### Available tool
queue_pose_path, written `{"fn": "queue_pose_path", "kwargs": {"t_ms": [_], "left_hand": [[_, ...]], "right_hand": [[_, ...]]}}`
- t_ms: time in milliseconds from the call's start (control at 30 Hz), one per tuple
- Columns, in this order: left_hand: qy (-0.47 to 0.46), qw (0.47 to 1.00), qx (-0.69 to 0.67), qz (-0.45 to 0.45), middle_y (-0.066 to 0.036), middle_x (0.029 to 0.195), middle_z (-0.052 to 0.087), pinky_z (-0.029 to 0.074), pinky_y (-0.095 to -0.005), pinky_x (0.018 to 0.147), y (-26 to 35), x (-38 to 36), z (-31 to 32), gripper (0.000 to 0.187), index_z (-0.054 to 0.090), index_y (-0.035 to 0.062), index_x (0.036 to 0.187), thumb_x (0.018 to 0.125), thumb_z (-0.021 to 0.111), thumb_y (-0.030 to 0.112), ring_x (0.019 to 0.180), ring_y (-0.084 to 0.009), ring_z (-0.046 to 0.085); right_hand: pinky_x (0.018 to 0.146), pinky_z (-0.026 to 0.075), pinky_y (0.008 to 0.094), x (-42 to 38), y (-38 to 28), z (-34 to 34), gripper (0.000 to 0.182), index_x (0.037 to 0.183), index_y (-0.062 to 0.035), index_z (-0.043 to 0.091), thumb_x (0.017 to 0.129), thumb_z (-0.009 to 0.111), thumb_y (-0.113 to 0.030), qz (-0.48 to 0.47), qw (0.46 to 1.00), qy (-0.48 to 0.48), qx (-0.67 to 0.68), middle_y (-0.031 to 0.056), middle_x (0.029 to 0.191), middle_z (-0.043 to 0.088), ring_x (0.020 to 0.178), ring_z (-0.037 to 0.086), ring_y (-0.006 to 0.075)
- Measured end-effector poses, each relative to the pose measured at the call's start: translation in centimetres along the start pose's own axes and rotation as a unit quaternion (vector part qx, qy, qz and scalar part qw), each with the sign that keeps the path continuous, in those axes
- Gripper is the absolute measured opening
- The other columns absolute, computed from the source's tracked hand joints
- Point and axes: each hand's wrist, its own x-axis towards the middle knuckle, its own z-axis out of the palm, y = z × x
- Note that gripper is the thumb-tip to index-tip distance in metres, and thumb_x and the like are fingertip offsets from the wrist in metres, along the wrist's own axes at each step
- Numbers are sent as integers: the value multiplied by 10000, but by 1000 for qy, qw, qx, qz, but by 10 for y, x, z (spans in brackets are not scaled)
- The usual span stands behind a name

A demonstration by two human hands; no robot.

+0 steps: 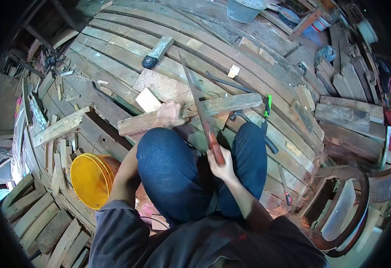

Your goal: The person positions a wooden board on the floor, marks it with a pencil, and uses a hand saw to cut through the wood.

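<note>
My right hand (222,165) grips the reddish-brown handle of a handsaw (193,85), in front of my knees. Its long, narrowing blade points away from me and crosses over a rough wooden plank (231,103); tooth contact cannot be made out. My left hand (169,115) is closed over that plank, left of the blade, slightly blurred. The plank lies crosswise beyond my knees. Close behind my left hand are a pale wood block (148,100) and a flat board (171,85). A green-and-black handled tool (268,106) touches the plank's right end.
A tape measure (149,61) sits by a short wood piece (162,47) on the slatted floor. Left of me stands a yellow bucket (91,181). A dark curved bar (231,81), a screwdriver (288,198) and a wooden chair (366,192) are at right. Stacked timber (55,230) fills the lower left.
</note>
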Motion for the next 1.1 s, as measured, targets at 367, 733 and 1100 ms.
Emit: {"fn": "queue_pose_path", "kwargs": {"t_ms": [367,733,1100], "left_hand": [[-9,999,26,24,-213,1194,622,488,-440,982,-16,13,20,688,628,31,1154,706,762,536,1140,-355,604],[-28,999,43,2,-189,1146,667,490,-450,975,-11,16,24,639,658,48,1155,726,734,515,1142,-337,626],[-17,999,28,-6,-209,1167,680,518,-445,973,2,11,10,698,670,30,1157,725,739,575,1112,-345,658]], "right_hand": [[511,403,349,-17,-1,-10,136,811,-9,558,912,642,-47,-30,999,-9,-34,115,603,486,501,501,211],[520,449,373,-35,-10,-19,110,822,6,572,893,642,-41,-33,996,-22,-79,139,632,548,558,619,252],[573,428,269,-74,-17,-32,60,878,11,589,921,614,-23,102,994,-3,38,42,675,545,610,553,113]]}}
